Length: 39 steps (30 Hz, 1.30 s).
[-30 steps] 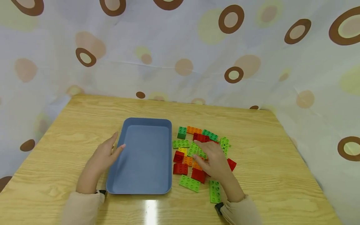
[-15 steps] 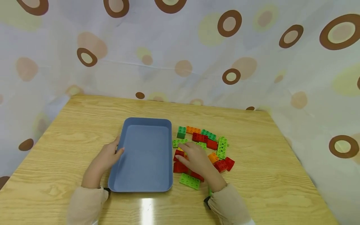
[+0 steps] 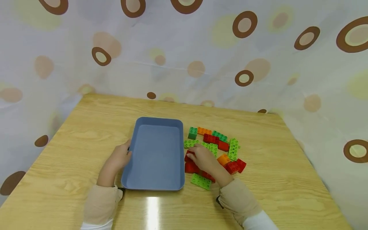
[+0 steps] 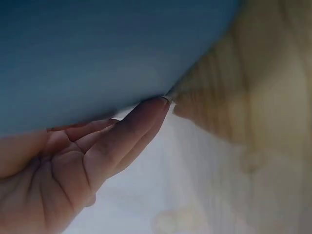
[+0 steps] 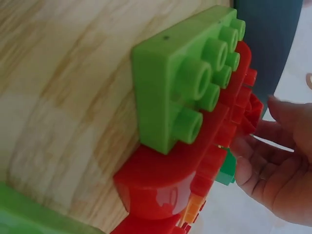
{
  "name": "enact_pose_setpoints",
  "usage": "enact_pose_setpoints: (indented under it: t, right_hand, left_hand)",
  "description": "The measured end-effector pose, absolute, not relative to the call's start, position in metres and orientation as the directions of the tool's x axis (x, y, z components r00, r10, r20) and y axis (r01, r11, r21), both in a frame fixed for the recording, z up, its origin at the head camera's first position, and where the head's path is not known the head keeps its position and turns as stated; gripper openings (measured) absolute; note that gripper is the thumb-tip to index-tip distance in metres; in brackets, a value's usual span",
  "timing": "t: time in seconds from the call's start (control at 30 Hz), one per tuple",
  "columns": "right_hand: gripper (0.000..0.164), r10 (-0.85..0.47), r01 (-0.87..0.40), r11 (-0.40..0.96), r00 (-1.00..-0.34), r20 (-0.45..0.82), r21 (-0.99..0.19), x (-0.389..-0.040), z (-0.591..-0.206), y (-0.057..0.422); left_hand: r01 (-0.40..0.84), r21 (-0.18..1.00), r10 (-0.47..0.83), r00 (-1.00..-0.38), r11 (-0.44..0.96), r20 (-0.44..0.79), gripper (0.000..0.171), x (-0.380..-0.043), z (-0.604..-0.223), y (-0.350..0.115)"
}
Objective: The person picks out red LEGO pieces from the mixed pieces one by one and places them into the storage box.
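Note:
A shallow blue-grey tray [image 3: 156, 153] lies on the wooden table. My left hand [image 3: 117, 158] grips its left side, thumb at the rim and fingers along the outer wall, as the left wrist view shows the fingers [image 4: 129, 129] against the tray wall [image 4: 97, 63]. Right of the tray, among toy building bricks, my right hand [image 3: 204, 158] pinches a red brick [image 3: 188, 155] between thumb and fingertips. In the right wrist view that red brick [image 5: 252, 114] sits tilted at the fingertips, near the tray. My palm hides some of the bricks beneath.
Several bricks surround the right hand: a light green brick [image 3: 201, 181] in front, an orange brick [image 3: 223, 159] and a red brick [image 3: 241, 165] to the right. Behind lie a dark green brick [image 3: 193, 132] and a dark red brick [image 3: 211, 138]. A patterned cloth [image 3: 172, 76] hangs behind the table.
My right hand has moved left across the bricks and its fingers have closed on a red one. My left hand has gone from beside the tray to gripping its edge.

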State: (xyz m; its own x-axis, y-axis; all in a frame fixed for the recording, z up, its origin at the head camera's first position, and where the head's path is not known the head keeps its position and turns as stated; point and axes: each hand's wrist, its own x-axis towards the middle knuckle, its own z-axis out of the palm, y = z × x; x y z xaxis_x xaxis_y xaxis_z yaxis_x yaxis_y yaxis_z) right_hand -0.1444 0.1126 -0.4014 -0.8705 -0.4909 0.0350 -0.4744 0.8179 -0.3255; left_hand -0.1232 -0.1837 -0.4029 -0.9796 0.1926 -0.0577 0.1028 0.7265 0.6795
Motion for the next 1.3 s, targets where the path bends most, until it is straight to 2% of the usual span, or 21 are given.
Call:
enact_pose_setpoints:
  t: [0.23, 0.5, 0.83, 1.03, 1.2, 1.3]
  right_hand:
    - [0.018, -0.444, -0.426, 0.837, -0.895, 0.028, -0.342, -0.147, -0.404, 0.112]
    - [0.015, -0.438, -0.404, 0.828, -0.899, 0.001, -0.389, -0.143, -0.405, 0.112]
    - [0.005, -0.454, -0.443, 0.79, -0.887, 0.082, -0.424, -0.131, -0.403, 0.113]
    - [0.013, -0.496, -0.483, 0.78, -0.865, 0.078, -0.398, -0.128, -0.404, 0.114]
    - [0.029, -0.578, -0.535, 0.745, -0.816, 0.016, -0.397, -0.126, -0.402, 0.114]
    - [0.032, -0.605, -0.545, 0.727, -0.796, -0.013, -0.419, -0.127, -0.403, 0.112]
  left_hand:
    - [0.079, 0.71, 0.208, -0.973, 0.699, -0.096, 0.047, -0.125, -0.4, -0.18]
    - [0.069, 0.687, 0.191, -0.976, 0.724, -0.103, 0.046, -0.122, -0.399, -0.177]
    - [0.043, 0.686, 0.178, -0.976, 0.727, -0.128, 0.045, -0.119, -0.398, -0.177]
    - [0.031, 0.686, 0.172, -0.975, 0.727, -0.138, 0.047, -0.118, -0.398, -0.179]
    - [0.037, 0.683, 0.167, -0.978, 0.729, -0.125, 0.046, -0.117, -0.398, -0.181]
    - [0.032, 0.682, 0.16, -0.979, 0.731, -0.127, 0.045, -0.117, -0.399, -0.182]
